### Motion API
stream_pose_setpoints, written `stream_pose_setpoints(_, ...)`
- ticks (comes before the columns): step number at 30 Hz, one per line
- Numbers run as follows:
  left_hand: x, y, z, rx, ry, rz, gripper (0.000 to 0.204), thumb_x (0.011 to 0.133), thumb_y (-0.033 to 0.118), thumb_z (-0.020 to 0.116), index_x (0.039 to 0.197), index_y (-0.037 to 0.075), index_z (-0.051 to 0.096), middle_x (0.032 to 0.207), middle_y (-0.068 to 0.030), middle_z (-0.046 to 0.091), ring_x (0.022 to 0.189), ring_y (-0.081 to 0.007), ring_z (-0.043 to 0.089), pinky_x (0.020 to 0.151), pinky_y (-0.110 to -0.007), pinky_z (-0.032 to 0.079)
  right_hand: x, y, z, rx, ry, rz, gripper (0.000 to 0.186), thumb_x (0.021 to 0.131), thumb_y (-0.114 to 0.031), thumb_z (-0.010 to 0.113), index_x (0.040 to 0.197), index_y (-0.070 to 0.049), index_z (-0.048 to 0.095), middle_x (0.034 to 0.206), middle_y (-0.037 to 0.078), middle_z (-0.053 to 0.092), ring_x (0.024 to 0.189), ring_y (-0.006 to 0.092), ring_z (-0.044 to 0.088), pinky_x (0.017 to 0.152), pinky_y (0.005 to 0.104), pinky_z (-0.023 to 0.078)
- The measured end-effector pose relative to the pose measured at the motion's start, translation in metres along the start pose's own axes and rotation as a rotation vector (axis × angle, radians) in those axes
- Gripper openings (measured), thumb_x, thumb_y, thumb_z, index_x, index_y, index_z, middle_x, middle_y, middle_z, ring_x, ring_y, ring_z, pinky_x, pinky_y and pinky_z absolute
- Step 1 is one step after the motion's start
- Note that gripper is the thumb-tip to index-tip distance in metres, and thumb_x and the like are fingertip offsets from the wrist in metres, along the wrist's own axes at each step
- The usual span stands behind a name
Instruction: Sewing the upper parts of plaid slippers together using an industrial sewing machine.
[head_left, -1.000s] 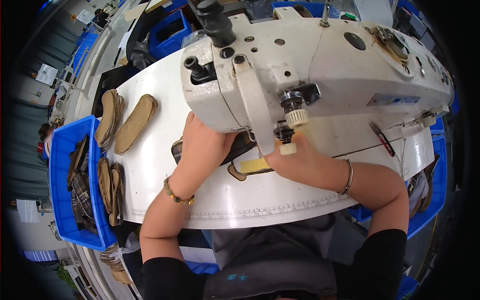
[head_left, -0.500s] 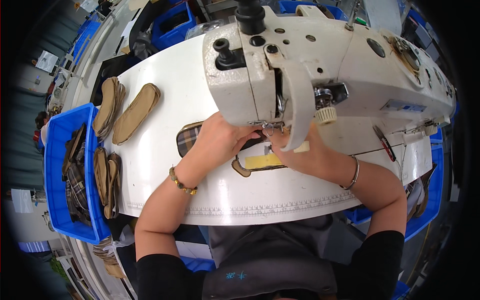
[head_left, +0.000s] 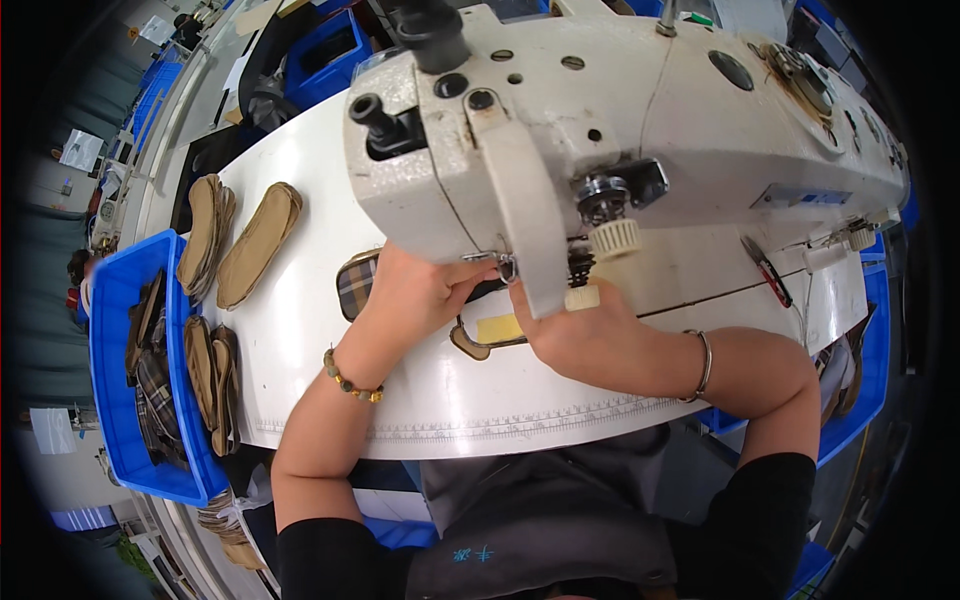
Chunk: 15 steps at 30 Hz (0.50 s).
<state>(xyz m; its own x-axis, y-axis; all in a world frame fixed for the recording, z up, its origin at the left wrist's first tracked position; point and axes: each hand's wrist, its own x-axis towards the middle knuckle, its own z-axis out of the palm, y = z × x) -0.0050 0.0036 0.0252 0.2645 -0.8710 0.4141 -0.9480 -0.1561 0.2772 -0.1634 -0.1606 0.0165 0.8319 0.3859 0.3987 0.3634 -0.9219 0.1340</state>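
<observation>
Grey apron cloth [head_left: 540, 530] sits nearest, before the white counter [head_left: 300, 335]. Beside a yellow strip [head_left: 497, 329], the right hand [head_left: 595, 335] is partly hidden by the sewing machine [head_left: 600, 120]; whether its grip holds anything, I cannot tell. The left hand [head_left: 412, 297] has its grip pinched on the plaid piece [head_left: 356, 286], which lies beneath the sewing machine. Farther off are tan sole-shaped pieces [head_left: 258, 246], then a blue bin [head_left: 325, 50].

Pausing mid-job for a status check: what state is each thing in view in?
Plaid piece: on the table, partly covered
Left hand: fingers bent over the plaid piece, grip unclear
Right hand: partly hidden, grip unclear
Sewing machine: running or stopped, cannot tell
Snips: lying down, blades unclear
Left blue bin: open, holding cloth items
Tan pieces: lying in piles
</observation>
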Motion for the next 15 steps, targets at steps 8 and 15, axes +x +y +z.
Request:
stream_pose_setpoints(8, 0.0, 0.006, -0.001, -0.023, -0.03, -0.111, 0.02, 0.068, 0.01, 0.081, 0.088, 0.015, 0.081, 0.088, -0.0063, 0.074, 0.079, -0.0281, 0.068, 0.068, -0.038, 0.053, 0.0, 0.003, 0.01, 0.119, 0.04, -0.004, 0.048, 0.067, -0.014, 0.067, 0.109, 0.01, 0.069, 0.05, 0.001, 0.053, 0.045, 0.0169, 0.057, 0.04, 0.0324, 0.043)
stream_pose_setpoints(15, 0.001, 0.009, -0.002, 0.001, -0.052, -0.166, 0.02, 0.071, 0.013, 0.081, 0.09, 0.016, 0.08, 0.085, -0.0056, 0.073, 0.078, -0.0276, 0.068, 0.068, -0.038, 0.054, 0.0, 0.001, 0.012, -0.011, 0.023, -0.017, 0.047, 0.068, -0.012, 0.067, 0.109, 0.01, 0.068, 0.05, 0.003, 0.055, 0.047, 0.0202, 0.059, 0.041, 0.0343, 0.045)
